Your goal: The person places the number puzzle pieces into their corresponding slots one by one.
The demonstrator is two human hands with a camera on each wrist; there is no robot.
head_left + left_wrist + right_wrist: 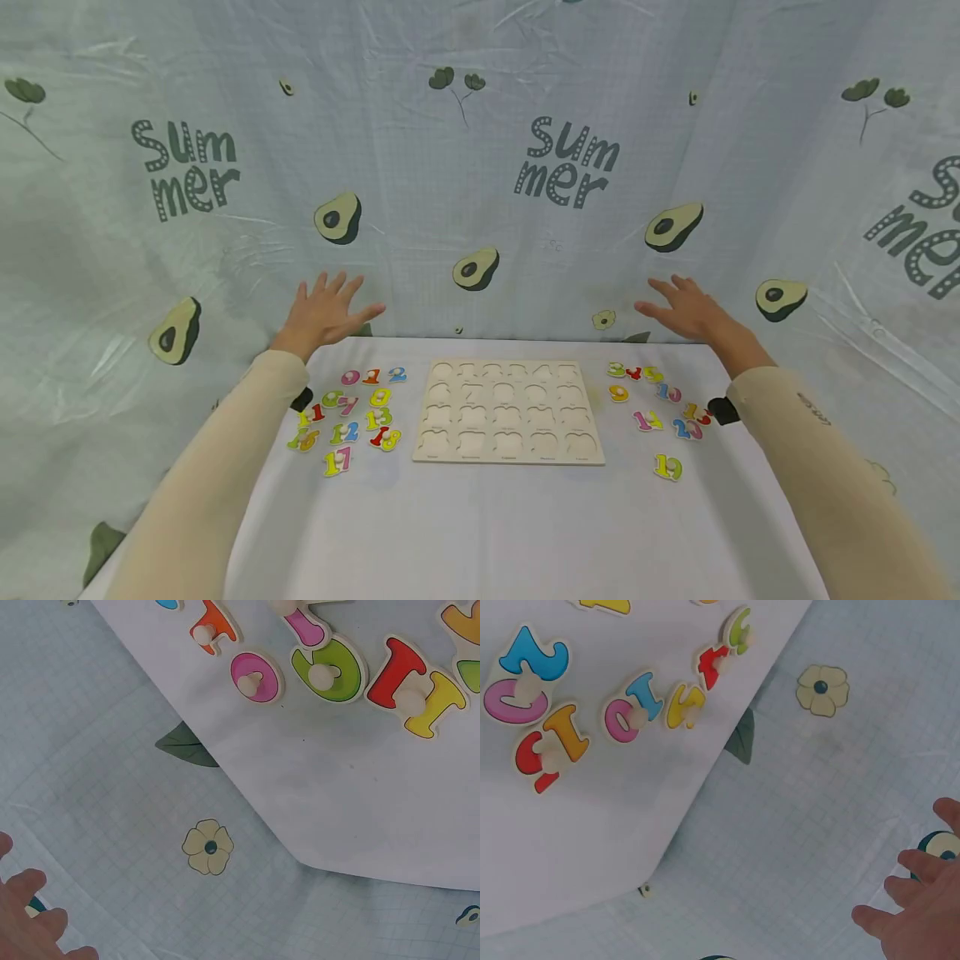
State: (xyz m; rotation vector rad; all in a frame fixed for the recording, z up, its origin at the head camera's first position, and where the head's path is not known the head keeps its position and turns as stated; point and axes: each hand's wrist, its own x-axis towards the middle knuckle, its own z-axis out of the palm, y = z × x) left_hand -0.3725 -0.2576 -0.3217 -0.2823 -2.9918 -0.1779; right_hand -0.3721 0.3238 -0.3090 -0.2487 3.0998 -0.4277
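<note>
Wooden number puzzle board (508,412) lies flat near the far edge of a white-covered table (495,533), roughly centred in the head view, its pale surface cut with rows of shallow shaped recesses. Colourful number pieces with small round knobs lie loose on both sides of it. To the board's left is a larger cluster, including a pink 0 (350,377), an orange 1 (371,377), a blue 2 (397,375) and, nearest the viewer, a yellow-and-pink 17 (337,461). To its right are a green 3 (617,369), a red 4 (633,373), a yellow 5 (653,374), an orange 9 (618,393), a blue-and-pink 20 (687,429) and, set apart toward the viewer, a yellow-and-green 19 (667,467).

A person's two arms in beige sleeves (217,467) reach forward, one on either side of the pieces. The left hand (326,315) is raised with its fingers and thumb spread, well apart from the board. The right hand (686,312) mirrors it, fingers also spread. Each wrist carries a black device (723,410).

Behind the table hangs a pale blue-grey curtain (405,150), printed with avocados, flowers and the word "summer".
</note>
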